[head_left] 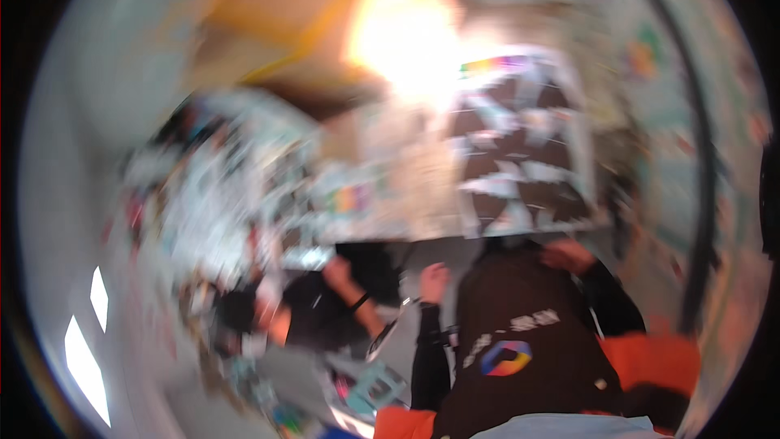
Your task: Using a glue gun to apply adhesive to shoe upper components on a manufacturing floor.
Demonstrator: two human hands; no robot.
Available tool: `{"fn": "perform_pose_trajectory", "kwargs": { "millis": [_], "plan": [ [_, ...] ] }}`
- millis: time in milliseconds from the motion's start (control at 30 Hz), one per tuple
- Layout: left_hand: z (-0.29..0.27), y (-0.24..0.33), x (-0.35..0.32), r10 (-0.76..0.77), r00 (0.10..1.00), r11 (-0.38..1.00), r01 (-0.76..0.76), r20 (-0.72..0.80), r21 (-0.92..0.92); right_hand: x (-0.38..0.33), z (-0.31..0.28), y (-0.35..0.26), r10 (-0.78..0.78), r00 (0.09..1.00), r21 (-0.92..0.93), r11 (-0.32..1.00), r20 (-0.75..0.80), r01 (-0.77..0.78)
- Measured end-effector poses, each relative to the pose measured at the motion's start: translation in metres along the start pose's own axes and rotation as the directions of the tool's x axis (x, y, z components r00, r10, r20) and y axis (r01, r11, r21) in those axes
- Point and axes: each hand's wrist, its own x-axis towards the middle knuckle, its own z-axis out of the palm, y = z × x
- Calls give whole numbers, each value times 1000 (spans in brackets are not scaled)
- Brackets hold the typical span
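Left grip (435, 283), lower middle of frame: bare hand, fingers look curled in, too blurred to tell if anything is in it. Right grip (567, 256), lower right of centre: bare hand by the top of the dark apron (524, 341), just below the sheet's near edge; cannot tell if fingers are apart or together, or if it touches anything. Black sleeves (429, 358) on both forearms, orange cloth (654, 370) further up the arms.

Nearest thing: white sheet (584, 158) with dark brown pieces (552, 199) in rows, right of centre, above the right grip, small rainbow-coloured band (496, 66) at its top. Sheet is on the tan counter (431, 171), bare patch showing to its left.

Left of centre: blurred whitish clutter (215, 215), small coloured patch (348, 199) near the counter's middle. Lower left: another person (317, 309) in black, bare arm bent, hand near the counter edge. Grey floor (439, 254) shows between the two people. Upper left: tan panel (280, 0) with yellow edges; bright glare (402, 36) at top centre. Far right: dark curved strip (703, 171) running top to bottom
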Motion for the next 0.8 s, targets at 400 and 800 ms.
{"fn": "perform_pose_trajectory", "kwargs": {
  "millis": [400,800],
  "plan": [
    [-12,-21,-36,-112,987,986,96,-116,-137,71,-34,131,504,714,850,462,-486,253],
    [-80,-90,-71,-156,973,950,100,-171,-296,97,-53,141,-79,741,-170,984,-667,-48]
  ]
}}
